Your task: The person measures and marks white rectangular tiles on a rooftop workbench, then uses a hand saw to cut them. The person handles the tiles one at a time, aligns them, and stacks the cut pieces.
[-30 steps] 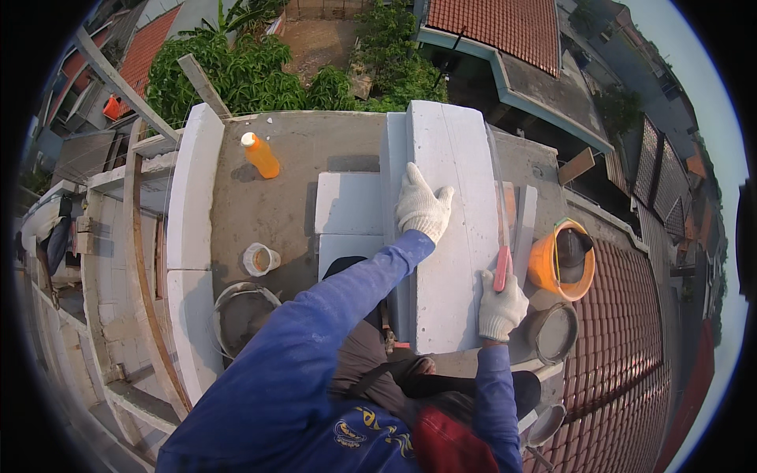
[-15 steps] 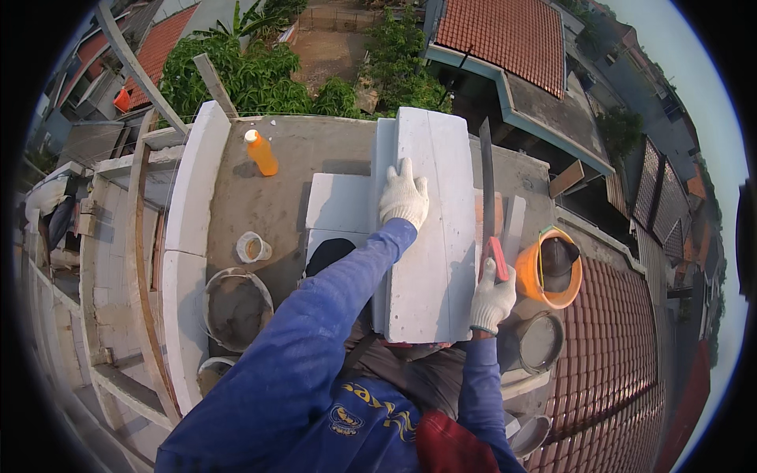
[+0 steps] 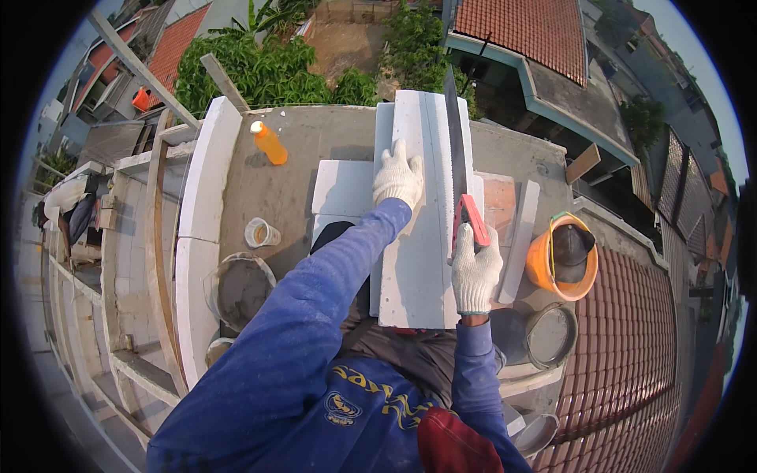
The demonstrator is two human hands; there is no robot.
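A long white lightweight concrete block [image 3: 426,268] lies in front of me, its length running away from me, with a thin line along its top. My left hand [image 3: 398,177], in a white knit glove, rests on the block's left part with fingers spread. In my right hand [image 3: 477,272], also gloved, is the red handle of a handsaw [image 3: 457,150]. The saw's long toothed blade points away from me over the block's right side; I cannot tell whether it touches. More white blocks [image 3: 339,185] lie beneath and to the left.
An orange bottle [image 3: 270,144], a small cup [image 3: 260,232] and a bucket of grey mortar [image 3: 243,292] stand to the left. On the right are an orange bucket [image 3: 540,264] and another mortar bucket [image 3: 550,337]. A low white block wall [image 3: 201,205] borders the left; another person [image 3: 71,201] bends beyond it.
My right hand has brought the saw leftward, from beside the block to over its right side. My left hand stays on the block. The view has shifted slightly.
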